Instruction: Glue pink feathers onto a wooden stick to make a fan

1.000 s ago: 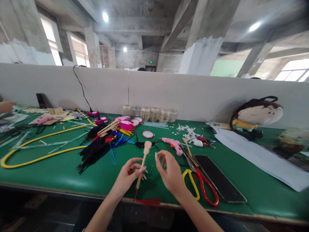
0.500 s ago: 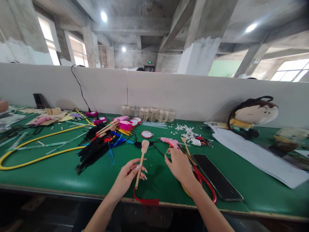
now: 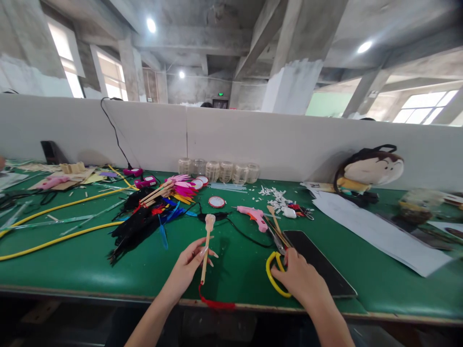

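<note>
Left hand (image 3: 186, 270) pinches a wooden stick (image 3: 206, 250) between thumb and fingers, held up off the tabletop (image 3: 238, 274) and tilted slightly, paddle-shaped end on top. We see a red cord (image 3: 213, 303) hanging from its lower end and lying on the tabletop near the front edge. Right hand (image 3: 298, 279) is curled down over a yellow scissor handle (image 3: 273, 274), fingers on the loop, the rest of the scissors mostly hidden under the hand, blades pointing up toward a pink glue gun (image 3: 253, 217). Just right of that hand lies a black phone (image 3: 318, 258), face down or screen dark, we can't tell which. A thin black wire (image 3: 246, 236) runs across the tabletop between the hands and the glue gun. Left of the stick we have a heap of black feathers (image 3: 137, 226), with pink feathers (image 3: 183, 185) on sticks behind it and a long yellow tube (image 3: 65, 241) looping off to the left. Along the back are a row of glass jars (image 3: 226, 171), a red-rimmed disc (image 3: 217, 202) in front of them, white paper scraps (image 3: 275, 197) to the right, then a large sheet of paper (image 3: 376, 231) and a plush bag (image 3: 372, 168) against the white partition (image 3: 275, 135)
</note>
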`<control>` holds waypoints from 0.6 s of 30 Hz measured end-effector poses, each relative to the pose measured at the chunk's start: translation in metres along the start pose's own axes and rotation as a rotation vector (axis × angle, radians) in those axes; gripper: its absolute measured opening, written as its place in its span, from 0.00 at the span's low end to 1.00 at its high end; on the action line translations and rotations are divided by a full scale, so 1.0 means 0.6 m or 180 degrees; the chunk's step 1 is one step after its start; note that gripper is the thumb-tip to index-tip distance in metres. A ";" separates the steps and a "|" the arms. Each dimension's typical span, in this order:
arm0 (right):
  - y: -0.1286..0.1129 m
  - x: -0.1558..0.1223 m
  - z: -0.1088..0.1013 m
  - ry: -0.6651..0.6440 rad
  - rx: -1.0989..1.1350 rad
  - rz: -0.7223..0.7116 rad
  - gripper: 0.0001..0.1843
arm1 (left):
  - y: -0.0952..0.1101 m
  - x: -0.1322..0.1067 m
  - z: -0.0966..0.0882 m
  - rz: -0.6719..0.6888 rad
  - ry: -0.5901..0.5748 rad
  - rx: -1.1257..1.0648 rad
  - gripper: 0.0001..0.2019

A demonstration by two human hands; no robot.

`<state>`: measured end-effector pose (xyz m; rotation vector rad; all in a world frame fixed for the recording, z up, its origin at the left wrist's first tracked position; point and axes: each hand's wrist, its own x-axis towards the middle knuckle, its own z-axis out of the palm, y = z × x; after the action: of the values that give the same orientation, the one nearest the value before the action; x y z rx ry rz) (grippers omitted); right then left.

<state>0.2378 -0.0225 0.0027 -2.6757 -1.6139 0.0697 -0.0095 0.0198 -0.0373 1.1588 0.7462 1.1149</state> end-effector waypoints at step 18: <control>0.062 -0.063 0.022 0.0641 0.0847 -0.0125 0.12 | 0.028 -0.076 0.011 -0.0017 -0.0209 0.0061 0.21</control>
<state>0.2528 -0.0734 -0.0105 -2.3683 -1.4806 0.0124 -0.0227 -0.0253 -0.0231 1.2032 0.7101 1.0622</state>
